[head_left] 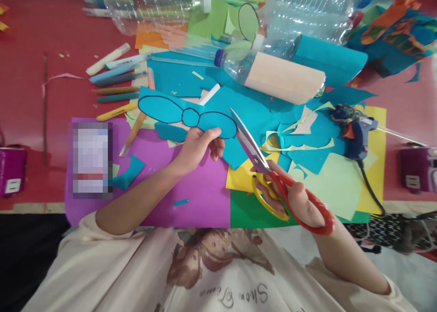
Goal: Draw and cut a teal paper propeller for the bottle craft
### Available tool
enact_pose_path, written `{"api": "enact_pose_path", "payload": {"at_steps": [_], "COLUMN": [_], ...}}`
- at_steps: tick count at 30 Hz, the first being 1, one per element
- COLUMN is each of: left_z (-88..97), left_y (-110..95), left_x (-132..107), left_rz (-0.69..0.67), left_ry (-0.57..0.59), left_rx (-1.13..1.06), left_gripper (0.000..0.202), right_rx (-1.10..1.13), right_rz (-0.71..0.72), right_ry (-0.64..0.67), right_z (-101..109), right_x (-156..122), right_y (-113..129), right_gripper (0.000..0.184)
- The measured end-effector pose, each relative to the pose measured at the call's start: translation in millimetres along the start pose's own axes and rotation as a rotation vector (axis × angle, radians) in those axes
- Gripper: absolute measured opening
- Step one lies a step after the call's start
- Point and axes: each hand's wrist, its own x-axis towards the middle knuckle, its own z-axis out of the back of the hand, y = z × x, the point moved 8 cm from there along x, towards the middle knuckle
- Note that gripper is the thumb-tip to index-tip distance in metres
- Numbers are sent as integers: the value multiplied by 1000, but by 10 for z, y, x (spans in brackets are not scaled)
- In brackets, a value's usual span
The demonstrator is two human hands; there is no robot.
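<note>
My left hand (pixel 198 148) pinches a teal paper bow shape (pixel 177 114) outlined in black, holding it up over the purple sheet (pixel 191 198). My right hand (pixel 297 200) grips scissors (pixel 262 166) with one red and one yellow handle. Their metal blades point up and left, with the tips beside the bow's right lobe. The blades look nearly shut. Loose teal offcuts (pixel 303 152) lie under and to the right of the scissors.
A blue glue gun (pixel 355 130) with its black cord rests on yellow paper at the right. Clear plastic bottles (pixel 307 11), one wrapped in peach paper (pixel 283 77), lie at the back. Markers and pencils (pixel 116 75) sit at the back left. A green sheet (pixel 252 212) lies near me.
</note>
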Motion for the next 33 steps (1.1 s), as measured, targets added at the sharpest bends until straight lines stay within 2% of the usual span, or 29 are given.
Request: {"api": "enact_pose_path", "payload": {"at_steps": [6, 12, 16, 20, 25, 33], "left_z": [28, 57, 57, 49, 56, 64], "left_y": [17, 19, 13, -16, -17, -36], "left_x": [12, 38, 36, 37, 49, 34], "left_rz": [13, -16, -16, -29, -34, -60], "left_ry": [-23, -39, -43, -37, -40, -52], "left_rx": [34, 2, 0, -1, 14, 16], "left_gripper": [30, 30, 29, 29, 29, 29], "right_rx": [-20, -15, 5, 0, -20, -55], "right_rz": [-49, -128, -100, -89, -109, -111], "right_ry": [-7, 36, 36, 36, 45, -69], "right_z": [-39, -114, -113, -99, -98, -105], "right_x": [-9, -25, -26, -33, -43, -97], "right_y": [43, 80, 67, 55, 61, 160], "right_gripper": [77, 69, 76, 69, 70, 63]}}
